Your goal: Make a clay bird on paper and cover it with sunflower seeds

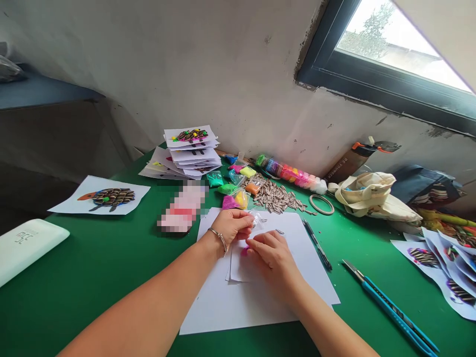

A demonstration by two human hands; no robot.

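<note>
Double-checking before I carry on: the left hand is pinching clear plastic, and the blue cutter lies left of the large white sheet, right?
Not quite: the head view shows the blue cutter to the right of the large white sheet. The left hand is indeed pinching clear plastic.

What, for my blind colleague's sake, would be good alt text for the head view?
A person's left hand pinches crumpled clear plastic beside the right hand, above white paper on a green table. Beyond lie sunflower seeds and small bags of bright clay-like material.
</note>
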